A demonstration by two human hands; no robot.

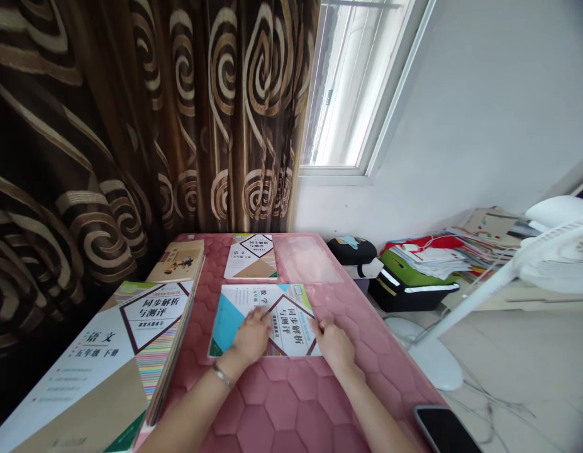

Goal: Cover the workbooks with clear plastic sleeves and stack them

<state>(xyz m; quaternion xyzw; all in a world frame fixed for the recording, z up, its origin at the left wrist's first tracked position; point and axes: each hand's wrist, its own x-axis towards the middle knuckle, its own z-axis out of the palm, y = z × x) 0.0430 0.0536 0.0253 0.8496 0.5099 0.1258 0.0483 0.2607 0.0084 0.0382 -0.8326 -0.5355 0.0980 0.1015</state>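
A maths workbook with a white, blue and brown cover lies sideways on the pink padded tabletop. A clear shiny border shows along its edges, like a plastic cover. My left hand, with a bracelet on the wrist, rests on the front of the workbook, its fingers loosely bent and pressing on it. At the workbook's right edge, my right hand has its thumb and fingers closed on the edge. Just behind lies another workbook, with a clear plastic sheet flat beside it.
On the left stands a stack of workbooks, with a brown book behind it. A phone lies at the front right edge. Beyond the table are a white fan, a green and black box of papers, and a patterned curtain.
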